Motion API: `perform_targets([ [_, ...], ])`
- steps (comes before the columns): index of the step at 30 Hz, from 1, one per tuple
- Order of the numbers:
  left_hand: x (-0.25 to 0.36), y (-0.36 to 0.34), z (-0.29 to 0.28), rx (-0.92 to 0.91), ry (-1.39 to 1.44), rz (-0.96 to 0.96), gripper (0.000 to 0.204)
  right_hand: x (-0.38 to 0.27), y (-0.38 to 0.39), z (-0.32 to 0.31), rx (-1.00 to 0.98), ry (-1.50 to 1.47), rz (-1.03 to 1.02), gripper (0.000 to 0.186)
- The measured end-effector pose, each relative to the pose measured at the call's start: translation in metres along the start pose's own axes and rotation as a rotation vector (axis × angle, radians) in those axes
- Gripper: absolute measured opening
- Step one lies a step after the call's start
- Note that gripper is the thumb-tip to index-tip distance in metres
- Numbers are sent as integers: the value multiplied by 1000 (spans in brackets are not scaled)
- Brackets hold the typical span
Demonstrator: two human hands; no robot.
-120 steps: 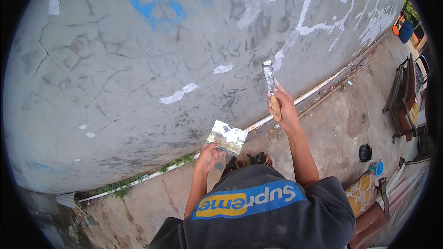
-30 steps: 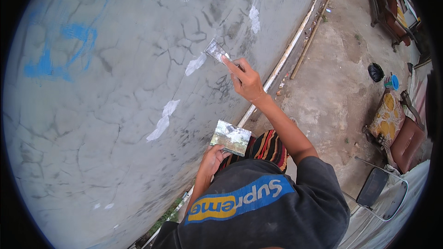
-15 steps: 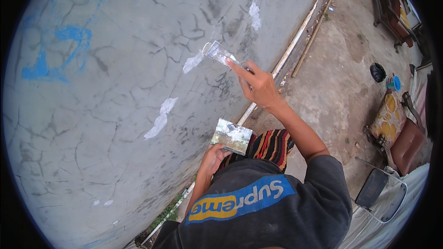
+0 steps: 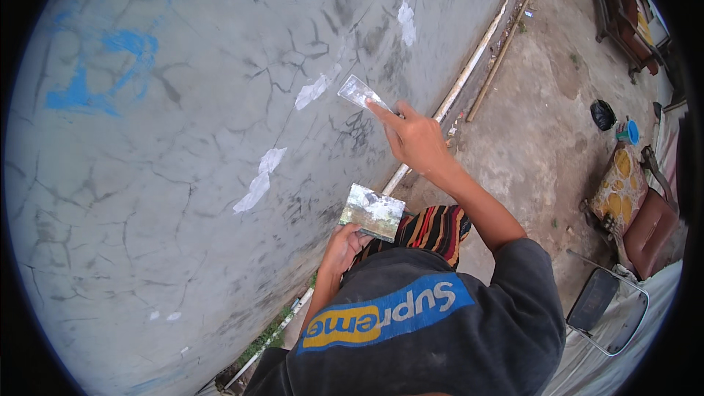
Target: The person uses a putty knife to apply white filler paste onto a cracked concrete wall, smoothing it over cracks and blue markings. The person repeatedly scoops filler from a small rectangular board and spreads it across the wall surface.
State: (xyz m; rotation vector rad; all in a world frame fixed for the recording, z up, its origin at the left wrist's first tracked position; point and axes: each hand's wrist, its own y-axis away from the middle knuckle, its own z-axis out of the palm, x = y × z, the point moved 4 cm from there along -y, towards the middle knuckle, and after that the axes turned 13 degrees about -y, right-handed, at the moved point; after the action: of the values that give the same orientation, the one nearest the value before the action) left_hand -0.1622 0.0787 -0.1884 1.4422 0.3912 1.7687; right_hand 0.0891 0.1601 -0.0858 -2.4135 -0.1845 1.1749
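My right hand (image 4: 422,143) is closed round a putty knife (image 4: 357,92), its forefinger stretched along the blade; the handle is hidden in the palm. The blade's wide end is near the cracked grey wall (image 4: 183,249), just right of a white filler patch (image 4: 314,92). A longer white patch (image 4: 260,182) covers a crack lower on the wall. Down by my lap, my left hand (image 4: 342,247) grips the edge of a flat square plate (image 4: 372,212) smeared with whitish filler, thumb on top.
A white pipe (image 4: 477,59) runs along the foot of the wall, with a wooden pole (image 4: 506,44) beside it on the concrete floor (image 4: 513,132). At right are a black plastic bag (image 4: 602,114), a blue bucket (image 4: 628,132), a patterned cushioned seat (image 4: 620,183) and a metal-framed chair (image 4: 595,299).
The putty knife has moved right and slightly down, away from the upper filler patch. My left hand still holds the plate at much the same place. The view has shifted slightly.
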Motion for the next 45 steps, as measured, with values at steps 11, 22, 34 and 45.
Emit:
perform_targets([
  [11, -8, 0, -2, 11, -14, -30, 35, 31, -14, 17, 84, -65, -126, 57],
  [22, -9, -6, -1, -31, -41, -39, 33, 11, -20, 17, 130, -98, -146, 59],
  [34, -6, -1, -2, -7, -26, -38, 34, 20, -23, 12, 164, -118, -216, 61],
  [45, -8, -2, -8, 23, -14, -29, 35, 32, -29, -11, 189, -56, -289, 64],
])
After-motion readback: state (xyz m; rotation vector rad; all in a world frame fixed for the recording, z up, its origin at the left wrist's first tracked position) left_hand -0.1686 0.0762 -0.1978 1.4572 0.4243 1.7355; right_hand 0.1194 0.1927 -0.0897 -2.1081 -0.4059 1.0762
